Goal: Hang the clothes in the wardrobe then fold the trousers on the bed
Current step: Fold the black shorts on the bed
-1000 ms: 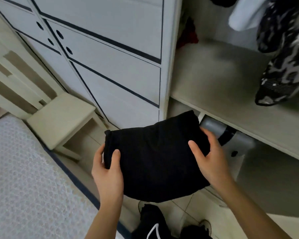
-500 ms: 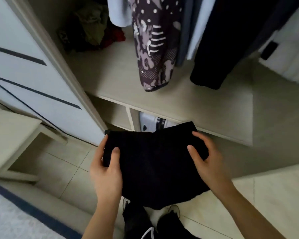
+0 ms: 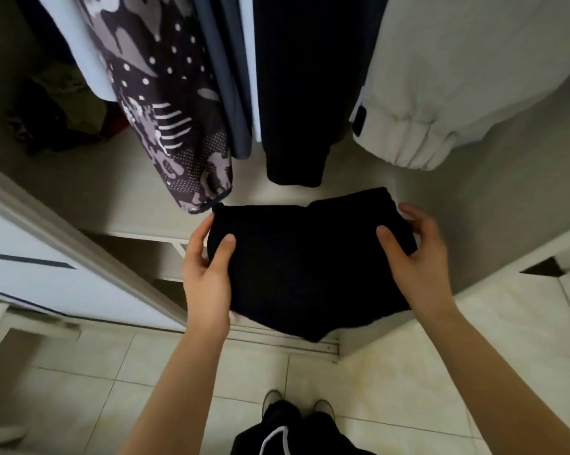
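Note:
Folded black trousers (image 3: 306,267) are held flat in front of the open wardrobe, their far edge over the wardrobe shelf (image 3: 119,192). My left hand (image 3: 208,274) grips the left side, thumb on top and fingers underneath. My right hand (image 3: 415,261) grips the right side in the same way. Hanging clothes fill the wardrobe above: a patterned purple garment (image 3: 165,103), a dark blue one (image 3: 231,77), a black one (image 3: 296,93) and a white jacket (image 3: 441,93).
A heap of dark, green and red clothes (image 3: 63,113) lies at the shelf's back left. The white sliding door (image 3: 47,264) stands to the left. A lower compartment (image 3: 145,257) opens under the shelf. Pale floor tiles (image 3: 392,389) and my feet (image 3: 296,405) are below.
My view has swung right from the drawers and chair to the open wardrobe. Both hands have carried the folded trousers forward, up to the shelf under the hanging clothes.

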